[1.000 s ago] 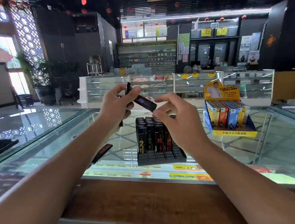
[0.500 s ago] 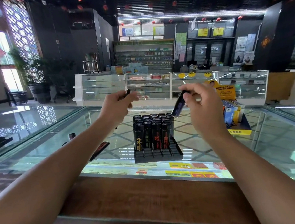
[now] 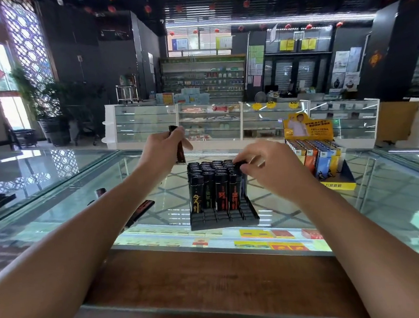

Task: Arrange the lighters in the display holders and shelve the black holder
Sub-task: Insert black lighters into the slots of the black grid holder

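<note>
Clear lane of glass worktop [image 3: 275, 214] between holder [image 3: 223, 219] and yellow display [image 3: 329, 167]. Left of the holder, loose lighters [image 3: 142, 209] lie in the way.

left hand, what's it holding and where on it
A dark lighter, gripped around its middle by the left hand; both of its ends stick out past the fingers.

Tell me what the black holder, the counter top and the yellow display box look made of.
Black holder: likely matte plastic, moulded slot grid. Counter top: glass, reflective, goods visible beneath. Yellow display box: probably printed cardboard, flat folded panels.
</note>
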The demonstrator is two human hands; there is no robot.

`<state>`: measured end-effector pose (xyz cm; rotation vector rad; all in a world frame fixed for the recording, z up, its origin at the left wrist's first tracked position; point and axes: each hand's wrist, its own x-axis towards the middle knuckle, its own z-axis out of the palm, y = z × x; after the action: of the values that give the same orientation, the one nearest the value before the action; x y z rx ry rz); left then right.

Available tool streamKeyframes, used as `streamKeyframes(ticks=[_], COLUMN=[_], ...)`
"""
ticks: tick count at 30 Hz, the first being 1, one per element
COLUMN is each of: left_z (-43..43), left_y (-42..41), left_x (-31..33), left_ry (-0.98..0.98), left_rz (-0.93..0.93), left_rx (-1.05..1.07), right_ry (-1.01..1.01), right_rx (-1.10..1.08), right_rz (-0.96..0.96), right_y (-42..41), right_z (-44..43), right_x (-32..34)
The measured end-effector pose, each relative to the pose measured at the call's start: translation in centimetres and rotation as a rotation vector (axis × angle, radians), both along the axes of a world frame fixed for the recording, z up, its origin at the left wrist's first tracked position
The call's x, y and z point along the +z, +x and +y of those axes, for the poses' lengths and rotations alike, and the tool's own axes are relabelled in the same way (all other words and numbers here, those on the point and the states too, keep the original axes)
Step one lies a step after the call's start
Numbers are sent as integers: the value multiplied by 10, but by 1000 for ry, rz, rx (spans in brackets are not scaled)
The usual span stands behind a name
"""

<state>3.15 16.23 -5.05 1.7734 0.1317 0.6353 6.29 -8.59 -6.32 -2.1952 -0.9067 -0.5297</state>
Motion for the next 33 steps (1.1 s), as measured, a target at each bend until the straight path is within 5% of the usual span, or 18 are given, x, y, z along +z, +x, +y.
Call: streamKeyframes(ticks=[20,27,33], left_z=[1,-6,-8], left_y=[0,-5,-6], left_x=[-2,2,1], left_ry=[19,24,53], left_rz=[-183,-273,-239], left_rx=[-264,-276,-315], right_ry=[-85,389,514], right_rx=[-105,126,151], right_rz=[-98,41,-16], right_y=[-5,-28,-24], right_z=[-1,22,22], right_x=[4,8,8])
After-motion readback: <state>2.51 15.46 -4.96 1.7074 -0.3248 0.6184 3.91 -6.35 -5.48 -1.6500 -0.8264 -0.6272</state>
